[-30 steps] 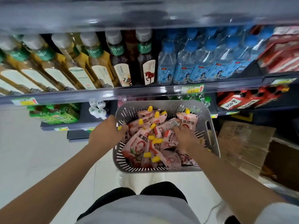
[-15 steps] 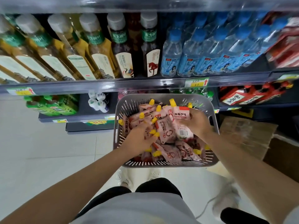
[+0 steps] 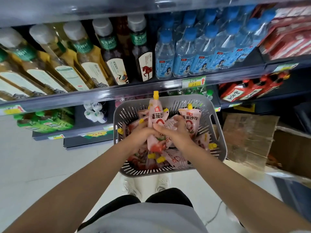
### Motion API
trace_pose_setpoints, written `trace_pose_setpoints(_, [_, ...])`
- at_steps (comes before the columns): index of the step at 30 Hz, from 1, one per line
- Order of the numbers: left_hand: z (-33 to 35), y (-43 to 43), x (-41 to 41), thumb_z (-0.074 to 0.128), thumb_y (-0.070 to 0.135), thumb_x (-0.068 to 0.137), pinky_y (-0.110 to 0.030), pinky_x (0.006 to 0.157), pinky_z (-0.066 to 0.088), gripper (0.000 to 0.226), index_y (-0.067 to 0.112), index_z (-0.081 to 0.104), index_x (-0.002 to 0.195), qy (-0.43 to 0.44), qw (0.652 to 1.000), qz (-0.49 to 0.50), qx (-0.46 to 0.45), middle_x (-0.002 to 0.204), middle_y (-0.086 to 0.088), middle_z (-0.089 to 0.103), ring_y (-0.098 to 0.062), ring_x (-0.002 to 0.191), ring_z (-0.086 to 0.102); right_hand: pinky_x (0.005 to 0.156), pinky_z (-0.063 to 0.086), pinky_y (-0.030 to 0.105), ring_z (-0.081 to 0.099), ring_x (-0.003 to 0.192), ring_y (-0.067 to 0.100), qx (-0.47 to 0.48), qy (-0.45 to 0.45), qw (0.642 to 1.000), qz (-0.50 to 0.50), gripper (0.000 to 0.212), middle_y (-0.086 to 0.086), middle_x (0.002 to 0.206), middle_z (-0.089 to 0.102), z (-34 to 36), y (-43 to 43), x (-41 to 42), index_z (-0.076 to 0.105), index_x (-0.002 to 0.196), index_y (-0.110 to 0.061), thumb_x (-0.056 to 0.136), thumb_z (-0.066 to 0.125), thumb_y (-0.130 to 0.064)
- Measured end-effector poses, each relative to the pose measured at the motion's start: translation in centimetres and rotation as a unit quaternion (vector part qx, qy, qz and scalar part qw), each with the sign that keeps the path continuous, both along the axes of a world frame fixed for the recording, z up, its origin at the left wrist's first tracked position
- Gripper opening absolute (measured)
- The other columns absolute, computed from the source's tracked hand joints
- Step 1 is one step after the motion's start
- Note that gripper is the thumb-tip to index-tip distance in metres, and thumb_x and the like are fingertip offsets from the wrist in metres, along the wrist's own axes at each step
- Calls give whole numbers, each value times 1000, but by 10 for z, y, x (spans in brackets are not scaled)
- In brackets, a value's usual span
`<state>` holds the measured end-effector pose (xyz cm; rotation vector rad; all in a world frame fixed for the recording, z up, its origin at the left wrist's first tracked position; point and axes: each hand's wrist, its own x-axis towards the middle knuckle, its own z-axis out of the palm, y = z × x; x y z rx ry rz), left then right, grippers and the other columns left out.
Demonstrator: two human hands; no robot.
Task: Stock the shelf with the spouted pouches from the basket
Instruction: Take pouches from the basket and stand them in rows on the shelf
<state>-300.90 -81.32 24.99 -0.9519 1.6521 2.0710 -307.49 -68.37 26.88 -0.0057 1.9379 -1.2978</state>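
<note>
L hand (image 3: 142, 134) & R hand (image 3: 175, 132) meet over grey basket (image 3: 220, 145), both clasping one upright pouch (image 3: 155, 115). R fingers also pin a 2nd pouch (image 3: 191, 120) just beside it.

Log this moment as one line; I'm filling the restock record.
stage: gathering | left hand: shut on upright pouch | right hand: shut on second pouch | basket: many pouches left | shelf: none placed yet
</note>
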Motion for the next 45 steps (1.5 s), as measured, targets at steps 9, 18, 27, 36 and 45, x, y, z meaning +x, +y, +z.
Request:
trace_pose_setpoints(9, [28,3,-22,67,35,56,-58,115,4,116,47,-5,147,-16,919,-334,-208,157,8,-19,-20,145,-16,71,57,33,70,95,22,-180,-265,942,-100,59,4,108,71,-21,11,-1,69,111,-21,60,77,-51])
trace_pose_setpoints(18, [-17,-19,23,64,24,80,-36,88,48,62,17,39,136,-162,786,-326,-499,132,-13,46,-30,119,51,73,57,38,70,93,25,-233,-309,904,-184,29,8,105,72,-48,48,-31,72,99,-17,73,73,-30])
trace_pose_setpoints(27, [-64,4,26,60,35,86,-42,106,30,64,8,30,135,-196,800,-223,-522,117,-10,61,-29,114,55,72,57,36,71,89,24,-114,-222,958,-144,34,6,100,74,-58,58,-40,66,108,-16,75,76,-20])
trace_pose_setpoints(36, [-81,17,32,66,12,82,-39,94,47,96,7,-4,147,-182,745,-253,-590,142,-19,28,-32,119,50,86,54,47,71,90,26,-125,-245,945,-176,28,9,97,74,-60,54,-42,69,104,-14,76,75,-18])
trace_pose_setpoints(45, [-88,25,31,59,17,88,-36,92,48,99,2,-21,145,-215,668,-282,-655,142,-16,29,-29,116,48,91,51,48,67,101,26,-180,-268,929,-181,28,6,107,72,-52,58,-35,66,112,-18,84,67,-24])
